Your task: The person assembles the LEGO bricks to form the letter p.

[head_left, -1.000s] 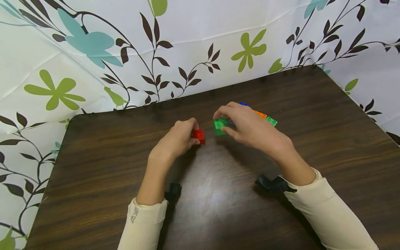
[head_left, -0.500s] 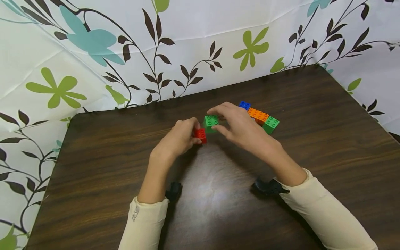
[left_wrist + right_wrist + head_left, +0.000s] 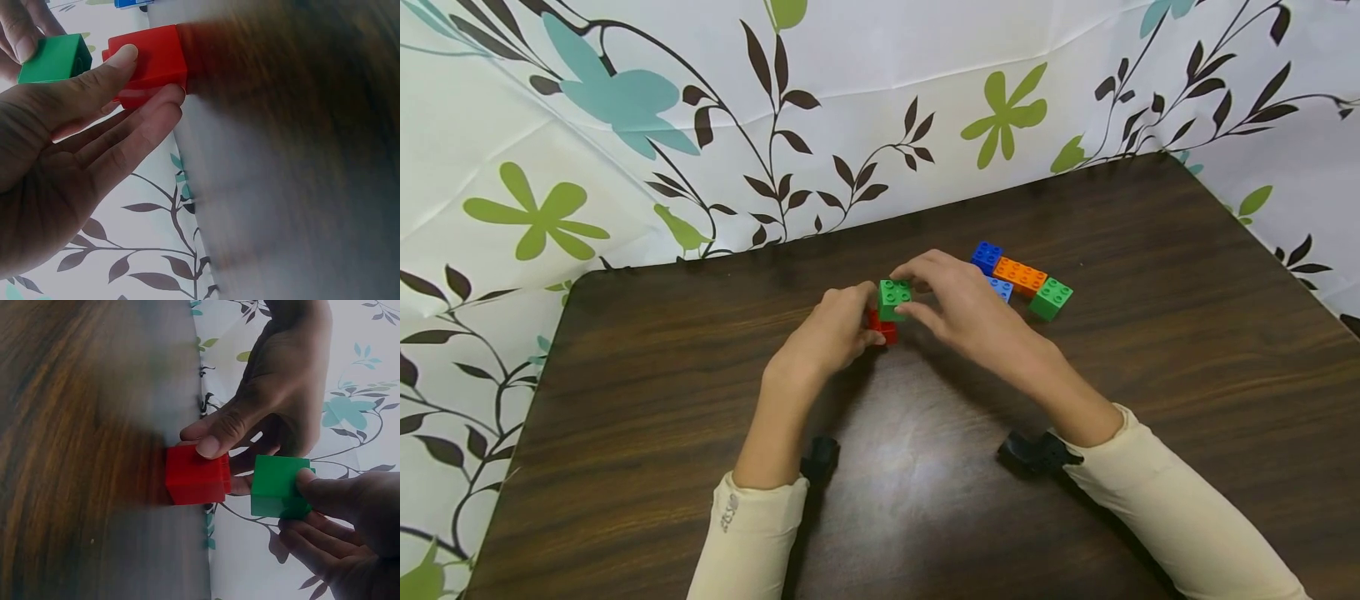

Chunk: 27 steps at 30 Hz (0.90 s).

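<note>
My left hand (image 3: 831,329) grips a red toy brick (image 3: 153,59) that sits on the dark table, thumb on the near side and fingers behind. Pinched between thumb and fingers of my right hand (image 3: 966,304) is a green toy brick (image 3: 893,298), held above the red one. In the right wrist view a gap shows between the studs of the red brick (image 3: 197,475) and the underside of the green brick (image 3: 281,486). From the head view, the green brick covers part of the red brick.
Right of my hands on the wood-grain table (image 3: 662,400) lie a dark blue brick (image 3: 986,256), a longer orange brick (image 3: 1020,275), another green brick (image 3: 1051,298) and a lighter blue brick (image 3: 1000,287), partly behind my right hand. A leaf-patterned cloth (image 3: 865,100) hangs behind the table.
My right hand has carried the green brick leftward until it hangs over the red one, uncovering more of the bricks at right. My left hand has stayed in place on the red brick.
</note>
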Available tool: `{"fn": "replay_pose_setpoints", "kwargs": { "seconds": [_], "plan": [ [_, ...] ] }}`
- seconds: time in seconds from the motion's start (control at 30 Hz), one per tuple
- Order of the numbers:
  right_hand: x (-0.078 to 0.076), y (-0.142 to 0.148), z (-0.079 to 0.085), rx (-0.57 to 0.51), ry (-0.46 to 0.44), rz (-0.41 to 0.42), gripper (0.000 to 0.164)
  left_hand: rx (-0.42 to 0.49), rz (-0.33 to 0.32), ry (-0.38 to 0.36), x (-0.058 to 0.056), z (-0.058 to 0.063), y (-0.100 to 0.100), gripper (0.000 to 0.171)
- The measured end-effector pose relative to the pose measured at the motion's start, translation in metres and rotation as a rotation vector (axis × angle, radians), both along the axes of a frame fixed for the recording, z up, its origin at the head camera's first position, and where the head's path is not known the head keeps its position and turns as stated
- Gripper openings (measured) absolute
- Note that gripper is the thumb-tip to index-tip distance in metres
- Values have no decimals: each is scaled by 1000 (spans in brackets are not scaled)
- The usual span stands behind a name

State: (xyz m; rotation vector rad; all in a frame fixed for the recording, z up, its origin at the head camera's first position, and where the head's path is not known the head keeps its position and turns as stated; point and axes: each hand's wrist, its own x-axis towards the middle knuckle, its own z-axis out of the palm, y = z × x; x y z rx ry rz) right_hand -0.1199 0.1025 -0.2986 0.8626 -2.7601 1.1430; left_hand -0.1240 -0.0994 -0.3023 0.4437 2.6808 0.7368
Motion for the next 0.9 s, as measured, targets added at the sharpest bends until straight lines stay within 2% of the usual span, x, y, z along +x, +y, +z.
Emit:
{"fn": "replay_pose_setpoints", "kwargs": {
  "seconds": [0.23,0.63,0.9],
  "plan": [
    [0,-5,-7,-18,21,16,36,-12,13,9,-1,0,1,33],
    [1,-10,-13,13,17,25,37,11,6,4,-2,-2,-1,37],
    [1,-12,-16,-5,37,34,33,-14,-2,12,-3,-2,0,33]
  ]
}}
